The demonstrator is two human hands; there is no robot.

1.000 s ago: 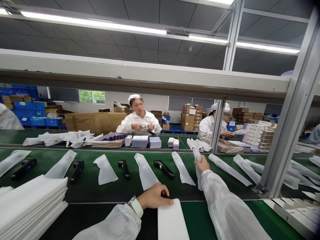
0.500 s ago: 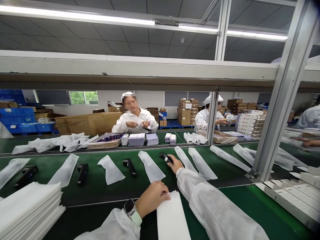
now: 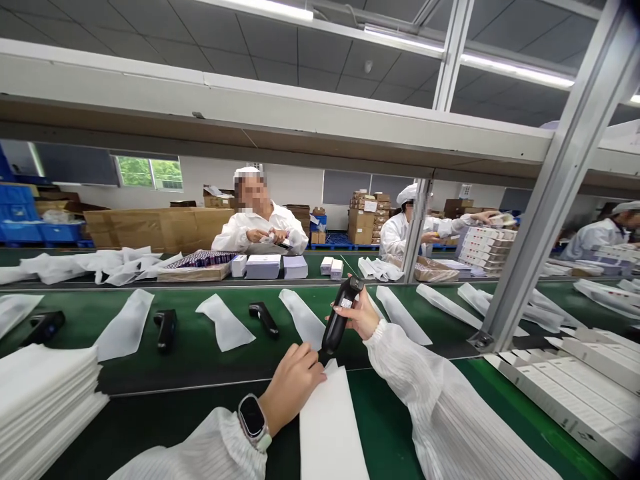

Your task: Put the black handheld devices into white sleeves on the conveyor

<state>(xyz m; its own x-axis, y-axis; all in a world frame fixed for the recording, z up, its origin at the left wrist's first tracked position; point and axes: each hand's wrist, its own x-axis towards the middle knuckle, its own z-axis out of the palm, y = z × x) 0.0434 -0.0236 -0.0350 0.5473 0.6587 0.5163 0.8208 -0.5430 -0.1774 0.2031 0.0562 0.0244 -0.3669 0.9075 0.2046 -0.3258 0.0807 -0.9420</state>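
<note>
My right hand (image 3: 361,315) grips a black handheld device (image 3: 340,317), held upright and tilted above the near edge of the green conveyor belt (image 3: 200,363). Its lower end sits at the top opening of a white foam pouch (image 3: 330,420) that lies flat in front of me. My left hand (image 3: 293,383) pinches the pouch's upper left corner, fingers closed on it. A watch shows on my left wrist.
More black devices (image 3: 263,318) and white pouches (image 3: 226,323) alternate along the belt. A stack of pouches (image 3: 43,400) stands at near left. White boxes (image 3: 570,393) lie at right behind a metal post (image 3: 545,193). Two people in white work across the line.
My right hand left a pouch on the belt, took hold of a black device and lifted it back to the pouch's opening. My left hand stayed on the pouch.
</note>
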